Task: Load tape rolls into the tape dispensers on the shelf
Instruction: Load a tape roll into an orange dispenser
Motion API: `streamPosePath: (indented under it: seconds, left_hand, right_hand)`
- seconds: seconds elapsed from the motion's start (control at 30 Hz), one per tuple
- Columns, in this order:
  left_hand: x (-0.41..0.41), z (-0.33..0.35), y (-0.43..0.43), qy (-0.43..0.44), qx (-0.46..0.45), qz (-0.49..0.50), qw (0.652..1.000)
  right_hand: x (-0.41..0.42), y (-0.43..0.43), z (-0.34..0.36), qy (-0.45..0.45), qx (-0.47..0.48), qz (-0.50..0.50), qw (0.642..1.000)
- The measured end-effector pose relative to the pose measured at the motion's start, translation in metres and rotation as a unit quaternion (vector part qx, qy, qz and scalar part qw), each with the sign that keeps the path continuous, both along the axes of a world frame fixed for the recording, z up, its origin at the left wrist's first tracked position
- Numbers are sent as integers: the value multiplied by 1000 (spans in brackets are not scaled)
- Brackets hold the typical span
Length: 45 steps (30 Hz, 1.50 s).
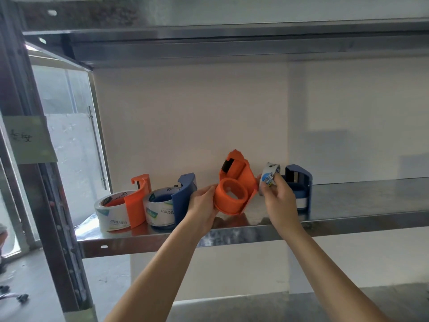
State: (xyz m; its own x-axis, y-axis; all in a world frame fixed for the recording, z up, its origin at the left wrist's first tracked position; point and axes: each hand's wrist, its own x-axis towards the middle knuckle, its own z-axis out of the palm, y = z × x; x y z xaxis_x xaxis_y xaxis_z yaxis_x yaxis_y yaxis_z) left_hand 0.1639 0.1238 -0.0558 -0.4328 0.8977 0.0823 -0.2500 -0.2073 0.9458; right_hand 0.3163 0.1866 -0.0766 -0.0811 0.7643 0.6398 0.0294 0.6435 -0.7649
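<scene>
Gripping the orange dispenser (pixel 234 194) by its left rim, my left hand (pixel 202 205) holds it tilted just above the shelf (pixel 348 201), near the front edge. My right hand (pixel 278 201) pinches a roll (pixel 270 176) just beside the dispenser's right edge. A blue dispenser (pixel 299 180) sits close behind, possibly unloaded; it's half hidden. Two loaded dispensers (pixel 181 201) stand left, and open shelf runs right.

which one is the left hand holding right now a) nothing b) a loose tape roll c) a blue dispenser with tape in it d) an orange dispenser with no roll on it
d: the left hand grips the orange tape dispenser, its hub bare; the tape roll is in the right hand.
</scene>
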Motion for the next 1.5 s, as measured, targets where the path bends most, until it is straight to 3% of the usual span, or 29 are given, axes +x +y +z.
streamPosePath:
  seconds: [0.13,0.23,0.33,0.53,0.73,1.03,1.23,1.5]
  left_hand:
    - [3,-2,8,106,-72,55,990]
    - [4,-5,13,228,-87,105,964]
    - [2,-9,16,282,-89,114,948]
    - [5,-5,10,261,-87,124,953]
    - [6,-2,8,155,-65,94,981]
    - [20,21,-19,237,102,113,960]
    - [42,37,-34,247,116,-22,962]
    - [55,44,-39,223,154,-98,958]
  right_hand:
    - [-3,4,0,-90,12,-31,995]
    - [-3,5,2,-95,-2,-28,995]
    - [-4,8,1,-104,-16,-29,994]
    - [-5,8,2,-107,-12,-43,993]
    - [0,1,7,-52,-14,-38,998]
    - [11,-17,18,48,-36,41,997]
    - [14,-42,34,49,-4,85,995]
    - [35,-68,44,44,30,24,998]
